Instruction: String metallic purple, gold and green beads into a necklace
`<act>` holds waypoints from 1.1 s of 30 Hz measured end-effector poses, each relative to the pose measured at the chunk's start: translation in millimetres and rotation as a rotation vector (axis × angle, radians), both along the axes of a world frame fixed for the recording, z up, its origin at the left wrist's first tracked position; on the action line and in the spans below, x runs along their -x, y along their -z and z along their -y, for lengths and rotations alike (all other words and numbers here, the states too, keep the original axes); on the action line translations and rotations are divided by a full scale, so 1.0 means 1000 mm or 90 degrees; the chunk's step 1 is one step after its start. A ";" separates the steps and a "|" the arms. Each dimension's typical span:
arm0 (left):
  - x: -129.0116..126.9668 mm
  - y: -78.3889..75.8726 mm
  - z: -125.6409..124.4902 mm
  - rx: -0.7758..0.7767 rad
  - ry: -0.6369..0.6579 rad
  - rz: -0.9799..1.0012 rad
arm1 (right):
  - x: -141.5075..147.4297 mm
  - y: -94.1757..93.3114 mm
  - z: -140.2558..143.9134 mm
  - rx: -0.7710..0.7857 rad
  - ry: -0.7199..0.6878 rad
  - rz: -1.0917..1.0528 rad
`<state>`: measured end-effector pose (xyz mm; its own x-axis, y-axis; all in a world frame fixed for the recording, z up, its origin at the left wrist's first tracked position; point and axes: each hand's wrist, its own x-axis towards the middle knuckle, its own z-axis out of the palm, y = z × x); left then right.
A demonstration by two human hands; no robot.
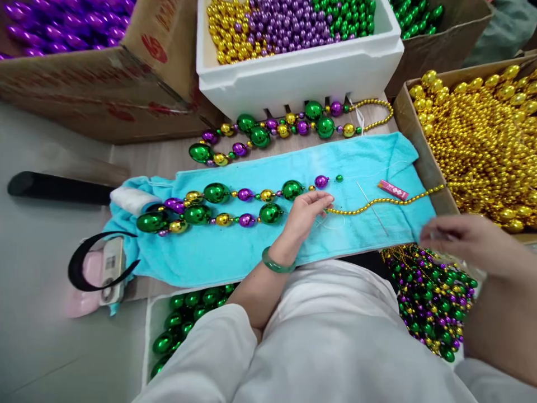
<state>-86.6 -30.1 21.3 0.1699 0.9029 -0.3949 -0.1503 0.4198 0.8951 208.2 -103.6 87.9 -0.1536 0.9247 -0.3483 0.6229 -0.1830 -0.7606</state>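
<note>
My left hand (307, 212), with a green bangle (278, 262) on the wrist, is closed in a pinch on one end of a gold bead strand (356, 211). That strand runs right across a turquoise towel (235, 254). Left of the hand lies a U-shaped beaded strand of large green (216, 192), purple and gold beads. A loose-ended purple bead (321, 181) and a small green bead (339, 178) sit just above my fingers. My right hand (465, 238) is blurred near the towel's right edge; its fingers are smeared. Between the hands rest a long needle (373, 207) and a pink packet (393, 190).
Behind the towel lies another beaded necklace (302, 128), before a white foam box (302, 73) of small beads. Cardboard boxes hold purple beads (67, 25) and gold strands (482, 145). A thread spool (135, 200) and black headband (78, 268) are at left. Mixed beads (432, 302) hang below.
</note>
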 end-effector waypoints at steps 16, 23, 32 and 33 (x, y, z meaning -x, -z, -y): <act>-0.009 -0.018 -0.003 -0.067 0.001 0.018 | 0.015 0.087 0.089 0.306 -0.073 0.269; -0.016 -0.016 0.007 -0.052 0.018 0.003 | 0.016 0.032 0.010 -0.061 0.135 0.340; -0.016 -0.015 0.021 -0.062 0.072 -0.046 | 0.024 0.055 -0.102 -0.222 -0.097 0.400; -0.015 -0.014 0.022 -0.065 0.073 -0.047 | 0.025 0.055 -0.102 -0.213 -0.153 0.375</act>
<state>-71.3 -51.9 35.4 0.2485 0.9150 -0.3177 -0.0394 0.3373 0.9406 183.4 -1.1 32.7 -0.2399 0.9606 -0.1405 0.9409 0.1945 -0.2773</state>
